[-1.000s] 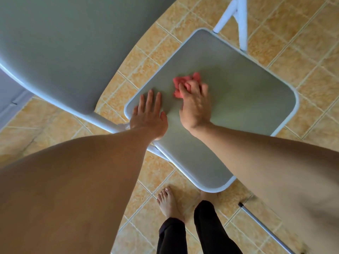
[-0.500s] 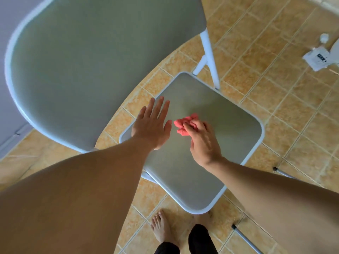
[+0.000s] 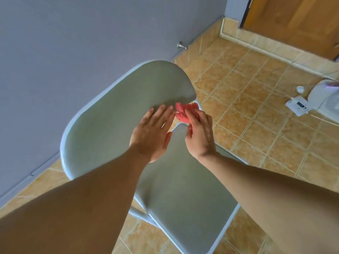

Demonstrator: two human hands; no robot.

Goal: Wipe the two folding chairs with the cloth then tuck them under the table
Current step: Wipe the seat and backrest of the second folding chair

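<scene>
One grey folding chair with a white frame fills the middle of the view, its seat (image 3: 183,198) below my arms and its backrest (image 3: 117,114) above them. My right hand (image 3: 199,132) is shut on a bunched pink cloth (image 3: 184,111), held up by the lower right corner of the backrest. My left hand (image 3: 153,130) is flat and open, fingers apart, in front of the backrest's lower edge, its fingertips almost touching the cloth. The second chair and the table are out of view.
A pale purple wall (image 3: 73,43) with a metal door stop (image 3: 181,45) stands close behind the chair. Tan floor tiles (image 3: 256,110) spread to the right. A white appliance (image 3: 326,99) with a plug and a wooden door (image 3: 293,19) lie at the far right.
Both hands have lifted off the seat and risen to the backrest's lower edge, the right one carrying the cloth. My head has tilted up, so the wall and door show.
</scene>
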